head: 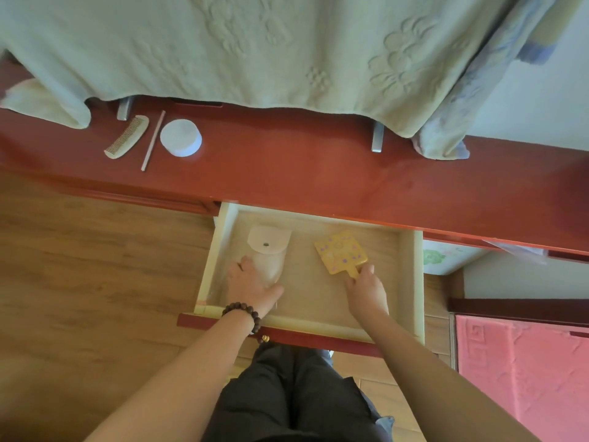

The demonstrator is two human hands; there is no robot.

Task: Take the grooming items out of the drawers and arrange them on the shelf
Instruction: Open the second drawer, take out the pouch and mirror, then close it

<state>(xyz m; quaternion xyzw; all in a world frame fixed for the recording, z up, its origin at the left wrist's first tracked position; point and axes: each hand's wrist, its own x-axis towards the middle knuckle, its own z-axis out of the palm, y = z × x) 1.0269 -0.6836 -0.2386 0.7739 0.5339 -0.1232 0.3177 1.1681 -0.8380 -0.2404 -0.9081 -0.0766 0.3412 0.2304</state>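
Observation:
An open drawer point(409, 275) holds a pale pink snap pouch point(269, 247) on the left and a yellow flowered hand mirror point(339, 250) on the right. My left hand point(251, 283), with a bead bracelet at the wrist, lies over the pouch's lower end and its fingers wrap it. My right hand point(366, 290) pinches the mirror's short handle. On the red shelf point(287, 164) above lie a cream comb point(127, 137), a thin pink stick point(153, 140) and a round white jar point(181, 137).
A green embossed cloth point(255, 46) hangs over the back of the shelf, with two metal brackets below its hem. Wooden floor lies to the left. A pink mat point(522, 374) is at the lower right. My dark trousers are under the drawer front.

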